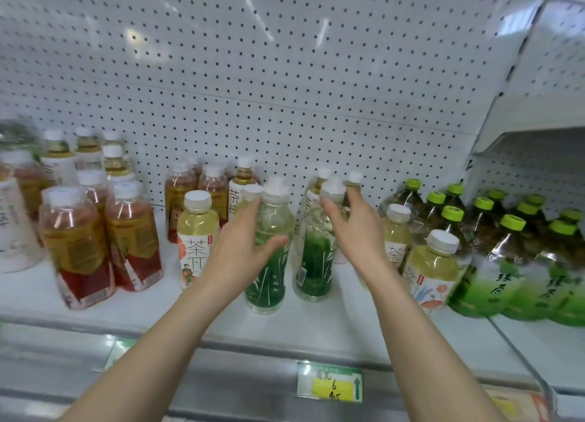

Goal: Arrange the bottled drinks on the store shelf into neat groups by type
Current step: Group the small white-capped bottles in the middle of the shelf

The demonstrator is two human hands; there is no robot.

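Green-labelled bottles (269, 257), pale liquid inside, gripped by both hands (243, 247).

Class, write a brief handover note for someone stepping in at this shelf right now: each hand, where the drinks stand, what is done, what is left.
Left hand: wrapped round a green-label bottle at the shelf front.
Right hand: gripping the top of a second green-label bottle beside it.
Done: red-label bottles grouped left; green-capped bottles grouped right.
Left: white-label tea bottles stand scattered on both sides of the hands; gather them.
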